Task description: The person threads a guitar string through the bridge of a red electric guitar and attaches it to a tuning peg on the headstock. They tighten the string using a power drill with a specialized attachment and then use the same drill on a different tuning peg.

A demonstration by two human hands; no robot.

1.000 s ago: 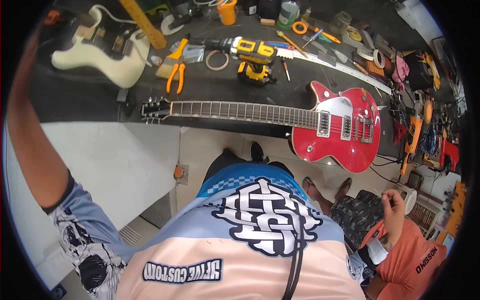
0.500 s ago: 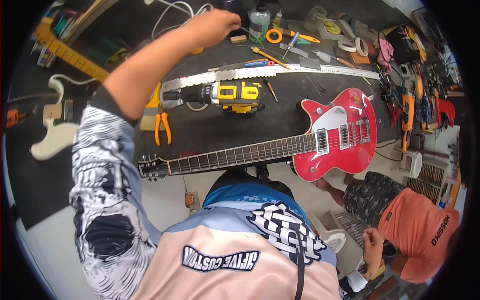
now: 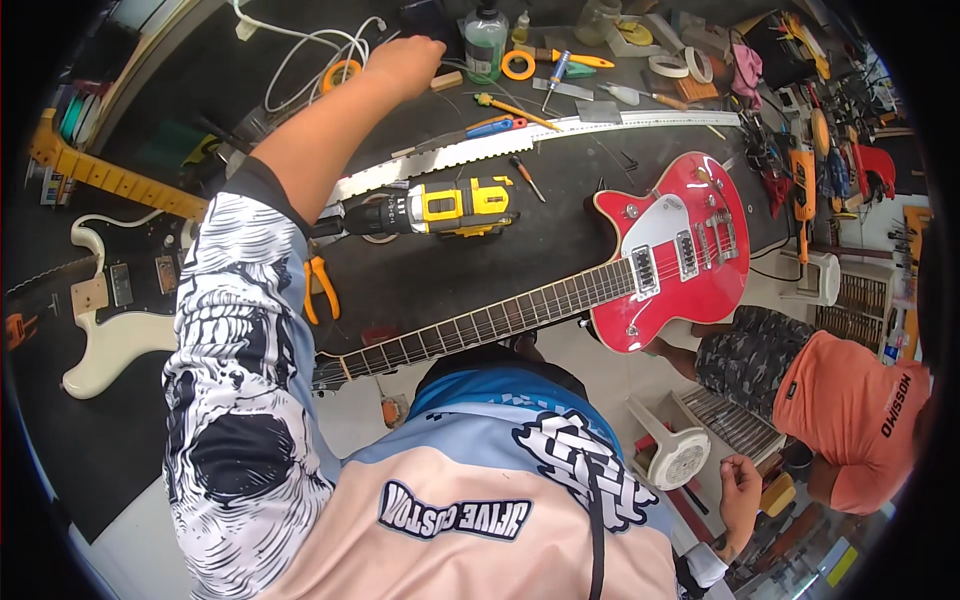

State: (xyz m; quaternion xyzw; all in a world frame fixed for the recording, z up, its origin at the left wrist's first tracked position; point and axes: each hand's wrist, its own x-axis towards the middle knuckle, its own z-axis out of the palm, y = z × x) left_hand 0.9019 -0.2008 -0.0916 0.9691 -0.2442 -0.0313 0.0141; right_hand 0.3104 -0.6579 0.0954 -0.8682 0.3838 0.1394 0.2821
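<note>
My left hand (image 3: pixel 410 65) reaches over the back of the black workbench, fingers curled together; what they hold, if anything, I cannot make out. Thin wire loops and a small wooden block (image 3: pixel 446 81) lie just beside it. Low on the right, off the bench, my right hand (image 3: pixel 739 500) is raised with its fingertips pinched, and nothing between them is large enough to name. A red electric guitar (image 3: pixel 640 305) lies along the bench's near edge, its neck (image 3: pixel 490 318) pointing left and its headstock partly behind my left sleeve.
A yellow cordless drill (image 3: pixel 450 208), orange-handled pliers (image 3: pixel 321 290) and a long notched straightedge (image 3: pixel 430 165) lie on the bench. At left is a cream guitar body (image 3: pixel 110 350). A green-liquid bottle (image 3: pixel 484 45) stands at the back. Another person (image 3: pixel 840 420) sits at right beside a white stool (image 3: pixel 680 455).
The whole view has shifted, and more of the cream guitar body shows at left. My left hand stays at the back of the bench, slightly further left in view. My right hand remains pinched.
</note>
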